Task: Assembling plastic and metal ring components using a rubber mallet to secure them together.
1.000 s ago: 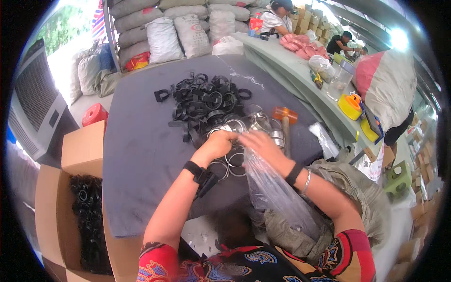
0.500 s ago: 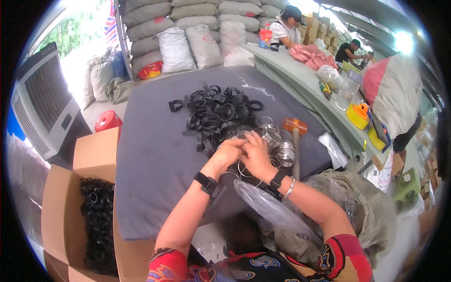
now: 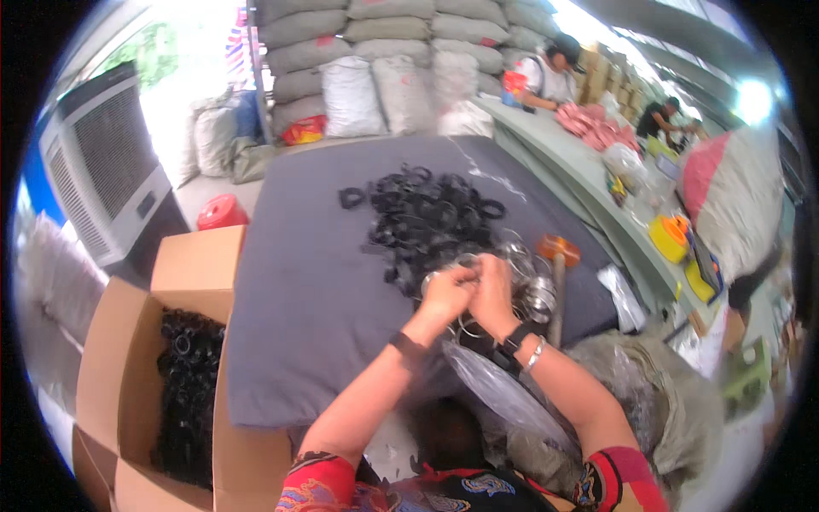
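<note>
My left hand and my right hand meet over the near right part of the grey padded table, fingers curled and pressed together. What they pinch is small and mostly hidden by the fingers. Just beyond them lies a heap of black rings, some like clamps with a tab. Shiny metal rings are stacked and scattered beside my right hand, with a few more under both hands. To their right rests a mallet with an amber head and a pale handle.
An open cardboard box of black rings stands at the left, below an air cooler. Clear plastic bags lie at the table's near edge. A long bench with tape rolls runs along the right; two people work beyond it.
The view has shifted, so the whole scene sits farther right and slightly lower. My hands stay together over the rings, fingers now more tightly curled.
</note>
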A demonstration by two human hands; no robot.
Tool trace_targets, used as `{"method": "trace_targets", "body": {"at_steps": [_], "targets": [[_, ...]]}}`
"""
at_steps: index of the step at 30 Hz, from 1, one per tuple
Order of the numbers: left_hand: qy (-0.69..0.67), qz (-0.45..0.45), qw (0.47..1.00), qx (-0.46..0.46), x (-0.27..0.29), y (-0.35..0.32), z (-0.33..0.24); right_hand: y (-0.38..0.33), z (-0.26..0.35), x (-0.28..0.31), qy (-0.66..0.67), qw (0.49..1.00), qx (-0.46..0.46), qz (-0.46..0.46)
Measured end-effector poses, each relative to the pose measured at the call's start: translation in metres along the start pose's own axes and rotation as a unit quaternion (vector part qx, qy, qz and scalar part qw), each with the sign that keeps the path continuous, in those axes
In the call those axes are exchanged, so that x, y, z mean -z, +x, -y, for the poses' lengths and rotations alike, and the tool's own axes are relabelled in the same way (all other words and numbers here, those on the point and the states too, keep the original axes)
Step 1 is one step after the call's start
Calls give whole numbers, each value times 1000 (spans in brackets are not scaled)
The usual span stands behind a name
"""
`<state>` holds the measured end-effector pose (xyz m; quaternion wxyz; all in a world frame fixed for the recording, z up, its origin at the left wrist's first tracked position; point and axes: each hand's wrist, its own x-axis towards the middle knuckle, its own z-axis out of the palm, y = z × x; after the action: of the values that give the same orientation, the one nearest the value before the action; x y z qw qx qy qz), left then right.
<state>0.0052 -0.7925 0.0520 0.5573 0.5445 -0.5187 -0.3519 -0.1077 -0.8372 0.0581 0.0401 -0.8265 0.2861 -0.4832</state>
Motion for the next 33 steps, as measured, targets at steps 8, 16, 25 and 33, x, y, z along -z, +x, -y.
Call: {"method": "trace_targets", "body": {"at_steps": [8,16,25,33], "targets": [[204,-115,967,-102,-16,-28,-23,-8,6,9,-28,998,-1,56],[365,-138,906,-165,-22,-51,-50,-2,0,15,-17,997,55,59],[7,-137,987,-87,-3,-39,-17,0,8,12,-17,994,14,108],[179,-68,968,-163,12,-59,-22,-31,19,47,101,980,33,168]]}}
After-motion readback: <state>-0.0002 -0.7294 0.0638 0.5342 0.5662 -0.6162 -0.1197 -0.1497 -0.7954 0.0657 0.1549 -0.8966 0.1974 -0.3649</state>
